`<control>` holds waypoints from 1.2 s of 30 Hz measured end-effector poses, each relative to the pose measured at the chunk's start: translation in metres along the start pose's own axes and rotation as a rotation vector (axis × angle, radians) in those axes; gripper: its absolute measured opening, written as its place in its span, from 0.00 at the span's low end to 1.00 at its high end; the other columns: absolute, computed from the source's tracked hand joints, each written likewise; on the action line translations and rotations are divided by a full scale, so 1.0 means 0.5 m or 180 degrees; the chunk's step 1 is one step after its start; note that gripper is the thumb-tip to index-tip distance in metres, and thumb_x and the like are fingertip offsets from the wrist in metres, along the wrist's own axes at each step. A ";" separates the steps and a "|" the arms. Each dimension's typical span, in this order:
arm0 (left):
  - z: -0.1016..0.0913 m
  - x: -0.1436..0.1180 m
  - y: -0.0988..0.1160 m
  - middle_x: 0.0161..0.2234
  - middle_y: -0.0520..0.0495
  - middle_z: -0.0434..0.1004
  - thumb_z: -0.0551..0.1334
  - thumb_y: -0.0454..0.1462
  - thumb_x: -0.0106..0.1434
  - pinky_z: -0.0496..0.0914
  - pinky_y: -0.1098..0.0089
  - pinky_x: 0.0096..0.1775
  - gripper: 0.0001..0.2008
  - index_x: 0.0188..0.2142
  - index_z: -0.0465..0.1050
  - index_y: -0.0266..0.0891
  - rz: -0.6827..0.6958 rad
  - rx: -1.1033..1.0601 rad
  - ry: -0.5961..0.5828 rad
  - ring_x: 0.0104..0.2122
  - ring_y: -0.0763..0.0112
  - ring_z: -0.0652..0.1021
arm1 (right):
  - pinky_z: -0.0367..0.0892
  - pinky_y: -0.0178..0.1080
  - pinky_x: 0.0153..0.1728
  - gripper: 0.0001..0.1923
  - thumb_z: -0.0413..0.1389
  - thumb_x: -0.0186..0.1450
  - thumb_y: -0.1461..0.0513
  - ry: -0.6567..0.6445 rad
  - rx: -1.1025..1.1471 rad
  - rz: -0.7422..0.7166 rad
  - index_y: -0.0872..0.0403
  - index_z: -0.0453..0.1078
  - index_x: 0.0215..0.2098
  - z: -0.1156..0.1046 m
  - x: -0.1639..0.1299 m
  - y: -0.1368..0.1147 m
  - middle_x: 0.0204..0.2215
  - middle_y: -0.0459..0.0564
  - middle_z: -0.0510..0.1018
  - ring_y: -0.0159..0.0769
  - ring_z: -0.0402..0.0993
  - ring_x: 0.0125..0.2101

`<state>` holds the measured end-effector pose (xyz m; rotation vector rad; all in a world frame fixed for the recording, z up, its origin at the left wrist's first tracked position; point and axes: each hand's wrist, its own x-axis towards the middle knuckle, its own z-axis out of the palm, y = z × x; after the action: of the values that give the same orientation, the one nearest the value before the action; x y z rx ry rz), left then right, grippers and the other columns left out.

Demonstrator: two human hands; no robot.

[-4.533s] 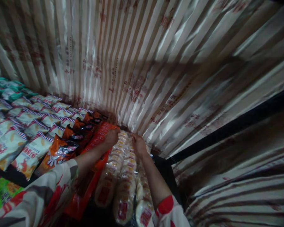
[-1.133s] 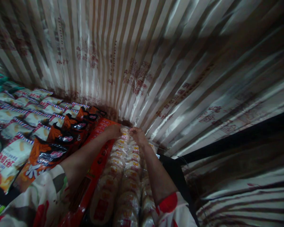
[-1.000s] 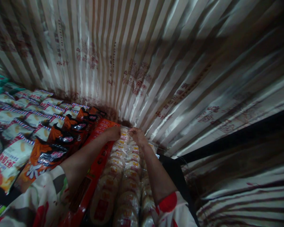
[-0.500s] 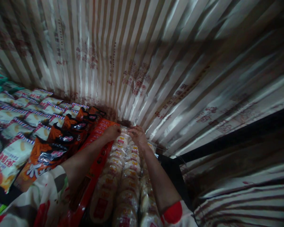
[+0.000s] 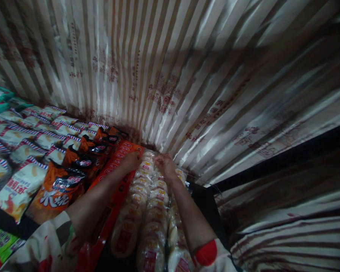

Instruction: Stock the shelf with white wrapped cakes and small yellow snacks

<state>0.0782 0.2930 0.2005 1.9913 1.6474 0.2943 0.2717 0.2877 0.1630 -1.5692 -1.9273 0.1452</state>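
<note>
My left hand [image 5: 132, 161] is over the far end of a long red packaging strip [image 5: 110, 198], its fingers curled together beside the wrapped round cakes [image 5: 155, 215]. Across the far end of those rows is my right hand [image 5: 164, 163], thumb and fingers pinched close to the last packets. Whatever either hand grips is too dark and small to make out. The cakes are in clear film with small red and yellow labels, lined up in rows between my forearms.
Orange-and-black snack bags [image 5: 61, 189] stand in a row left of the red strip, with white bags [image 5: 22, 187] in rows beyond. Green packets [image 5: 2, 240] lie at lower left. A striped printed sheet [image 5: 124, 56] hangs behind. A dark bar [image 5: 272, 162] runs at right.
My left hand has drawn slightly back and left from the cakes' far end onto the red strip. The right hand has barely moved. The view has shifted a little.
</note>
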 end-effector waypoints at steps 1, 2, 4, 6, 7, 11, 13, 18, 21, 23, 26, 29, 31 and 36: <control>-0.002 -0.006 -0.002 0.37 0.43 0.79 0.53 0.39 0.62 0.67 0.71 0.37 0.13 0.38 0.74 0.37 0.0060 0.0057 -0.0134 0.38 0.64 0.77 | 0.63 0.40 0.45 0.05 0.59 0.55 0.66 0.0032 0.0029 0.0023 0.51 0.74 0.24 0.002 -0.001 0.001 0.26 0.47 0.77 0.38 0.69 0.36; -0.004 -0.011 -0.004 0.37 0.43 0.79 0.54 0.38 0.61 0.67 0.71 0.36 0.12 0.37 0.74 0.37 0.0120 0.0080 -0.0241 0.38 0.64 0.77 | 0.64 0.40 0.44 0.05 0.58 0.55 0.66 0.0058 0.0052 0.0047 0.51 0.74 0.24 0.003 -0.002 0.003 0.26 0.46 0.77 0.38 0.69 0.36; -0.002 -0.015 -0.008 0.38 0.44 0.79 0.56 0.36 0.59 0.67 0.72 0.35 0.10 0.37 0.74 0.37 0.0194 0.0046 -0.0343 0.38 0.65 0.77 | 0.64 0.40 0.44 0.06 0.57 0.55 0.66 0.0068 0.0074 0.0075 0.50 0.74 0.24 0.007 -0.004 0.006 0.26 0.46 0.77 0.38 0.69 0.36; 0.001 -0.015 -0.009 0.38 0.45 0.79 0.57 0.35 0.57 0.67 0.73 0.35 0.10 0.37 0.74 0.36 0.0217 0.0005 -0.0316 0.37 0.66 0.77 | 0.64 0.40 0.44 0.05 0.57 0.55 0.66 0.0074 0.0075 0.0107 0.50 0.74 0.24 0.010 -0.004 0.009 0.26 0.47 0.78 0.39 0.70 0.36; 0.004 -0.014 -0.010 0.38 0.45 0.79 0.57 0.34 0.57 0.67 0.73 0.35 0.10 0.37 0.74 0.36 0.0206 -0.0009 -0.0282 0.37 0.67 0.77 | 0.64 0.41 0.44 0.05 0.57 0.55 0.65 0.0077 0.0080 0.0116 0.50 0.74 0.24 0.011 -0.004 0.010 0.27 0.47 0.78 0.39 0.70 0.36; 0.014 -0.011 -0.014 0.35 0.46 0.79 0.57 0.33 0.57 0.65 0.74 0.34 0.09 0.36 0.73 0.35 0.0265 -0.0154 -0.0146 0.35 0.69 0.76 | 0.64 0.42 0.45 0.04 0.58 0.55 0.65 0.0150 0.0110 0.0090 0.50 0.74 0.25 0.009 -0.006 0.008 0.27 0.47 0.78 0.39 0.70 0.37; 0.022 -0.010 -0.019 0.34 0.47 0.78 0.57 0.33 0.58 0.65 0.74 0.33 0.08 0.35 0.73 0.36 0.0312 -0.0267 -0.0037 0.34 0.70 0.75 | 0.63 0.44 0.46 0.04 0.58 0.55 0.65 0.0176 0.0129 -0.0030 0.50 0.74 0.27 0.004 -0.009 0.004 0.28 0.47 0.78 0.40 0.71 0.37; 0.044 -0.003 -0.031 0.31 0.50 0.76 0.57 0.31 0.57 0.63 0.75 0.32 0.05 0.32 0.71 0.37 0.0486 -0.0695 0.0182 0.32 0.72 0.74 | 0.64 0.44 0.45 0.04 0.58 0.58 0.63 0.0234 0.0246 -0.0290 0.49 0.75 0.29 -0.013 -0.029 -0.005 0.28 0.46 0.79 0.39 0.71 0.36; 0.052 -0.004 -0.035 0.27 0.52 0.73 0.57 0.30 0.56 0.62 0.76 0.31 0.04 0.30 0.69 0.36 0.0546 -0.1064 0.0328 0.29 0.73 0.72 | 0.64 0.42 0.43 0.06 0.56 0.62 0.62 0.0034 0.0206 -0.0492 0.49 0.76 0.31 -0.028 -0.048 -0.013 0.28 0.46 0.79 0.37 0.71 0.34; 0.056 -0.004 -0.037 0.25 0.53 0.71 0.57 0.29 0.56 0.61 0.76 0.30 0.03 0.29 0.68 0.36 0.0585 -0.1318 0.0373 0.28 0.75 0.71 | 0.63 0.42 0.44 0.05 0.57 0.62 0.62 -0.0199 0.0126 -0.0678 0.49 0.76 0.33 -0.039 -0.058 -0.023 0.31 0.47 0.80 0.36 0.71 0.34; 0.063 0.000 -0.041 0.24 0.55 0.69 0.58 0.29 0.55 0.62 0.77 0.30 0.03 0.28 0.67 0.37 0.0662 -0.1590 0.0406 0.27 0.76 0.70 | 0.62 0.41 0.45 0.05 0.59 0.61 0.64 -0.0451 -0.0043 -0.0761 0.49 0.76 0.33 -0.049 -0.068 -0.041 0.33 0.47 0.80 0.37 0.71 0.37; 0.070 0.007 -0.044 0.24 0.55 0.69 0.58 0.30 0.55 0.63 0.77 0.31 0.03 0.27 0.67 0.37 0.0701 -0.1648 0.0445 0.27 0.76 0.70 | 0.63 0.40 0.44 0.07 0.57 0.60 0.67 -0.0398 -0.0164 -0.0582 0.49 0.76 0.32 -0.045 -0.072 -0.053 0.31 0.47 0.79 0.37 0.70 0.38; 0.070 0.008 -0.044 0.25 0.54 0.71 0.58 0.31 0.56 0.63 0.76 0.31 0.02 0.28 0.67 0.37 0.0676 -0.1589 0.0456 0.28 0.76 0.71 | 0.63 0.40 0.44 0.09 0.56 0.60 0.69 -0.0342 -0.0211 -0.0474 0.50 0.76 0.31 -0.039 -0.073 -0.056 0.31 0.47 0.79 0.37 0.70 0.37; 0.044 -0.023 -0.048 0.34 0.47 0.76 0.57 0.37 0.60 0.63 0.74 0.33 0.07 0.34 0.70 0.36 0.0157 -0.0879 0.0589 0.33 0.71 0.74 | 0.62 0.39 0.43 0.09 0.55 0.60 0.69 -0.0267 -0.0358 -0.0331 0.51 0.75 0.30 -0.025 -0.076 -0.056 0.30 0.47 0.78 0.38 0.68 0.37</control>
<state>0.0661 0.2787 0.1716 1.8414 1.5702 0.7039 0.2578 0.2415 0.1705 -1.5525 -2.1100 0.0601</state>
